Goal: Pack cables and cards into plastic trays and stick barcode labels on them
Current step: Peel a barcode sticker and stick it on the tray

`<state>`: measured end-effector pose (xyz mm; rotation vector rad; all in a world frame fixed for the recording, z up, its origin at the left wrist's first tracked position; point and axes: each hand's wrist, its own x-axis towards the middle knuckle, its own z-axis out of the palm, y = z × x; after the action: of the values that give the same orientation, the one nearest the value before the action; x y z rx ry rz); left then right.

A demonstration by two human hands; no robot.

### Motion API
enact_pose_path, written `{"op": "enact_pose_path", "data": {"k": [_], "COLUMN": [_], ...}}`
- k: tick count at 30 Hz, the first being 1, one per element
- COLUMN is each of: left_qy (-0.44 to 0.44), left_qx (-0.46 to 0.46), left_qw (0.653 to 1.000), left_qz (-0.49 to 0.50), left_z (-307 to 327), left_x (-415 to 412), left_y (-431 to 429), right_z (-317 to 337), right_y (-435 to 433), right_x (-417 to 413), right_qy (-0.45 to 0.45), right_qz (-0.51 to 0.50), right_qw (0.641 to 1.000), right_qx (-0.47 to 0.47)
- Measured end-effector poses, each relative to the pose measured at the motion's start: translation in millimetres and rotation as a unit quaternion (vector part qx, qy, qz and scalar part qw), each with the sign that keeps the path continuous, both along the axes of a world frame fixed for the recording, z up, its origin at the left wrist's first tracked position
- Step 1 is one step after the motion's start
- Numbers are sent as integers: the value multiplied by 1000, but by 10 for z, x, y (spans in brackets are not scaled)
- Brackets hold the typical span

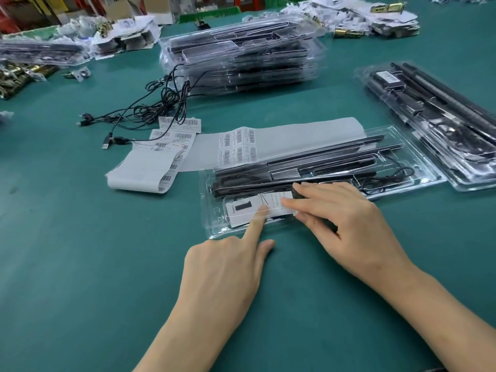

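A clear plastic tray lies in front of me on the green table, holding black rods and a coiled black cable. A white card sits in its near left compartment. My left hand presses the card with a straight index finger. Straight fingertips of my right hand rest on the card's right end. Strips of barcode labels on white backing lie just behind the tray. Loose black cables sprawl further back on the left.
A stack of filled trays stands at the back centre, and two more filled trays lie on the right. Piles of cards and brass parts line the far edge, with more brass parts at far left.
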<state>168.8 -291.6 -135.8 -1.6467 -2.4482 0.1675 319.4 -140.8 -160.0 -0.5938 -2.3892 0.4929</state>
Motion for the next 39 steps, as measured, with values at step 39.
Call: {"op": "enact_pose_path", "data": {"k": [39], "left_qy": [-91], "left_qx": [211], "left_qw": [955], "left_qz": [-187], "left_z": [111], "left_x": [-536], "left_y": [-47], "right_z": [56], "right_y": [42], "right_x": [103], "right_qy": [-20], "right_qz": [20], "right_qw": [996], "right_qx": [80]}}
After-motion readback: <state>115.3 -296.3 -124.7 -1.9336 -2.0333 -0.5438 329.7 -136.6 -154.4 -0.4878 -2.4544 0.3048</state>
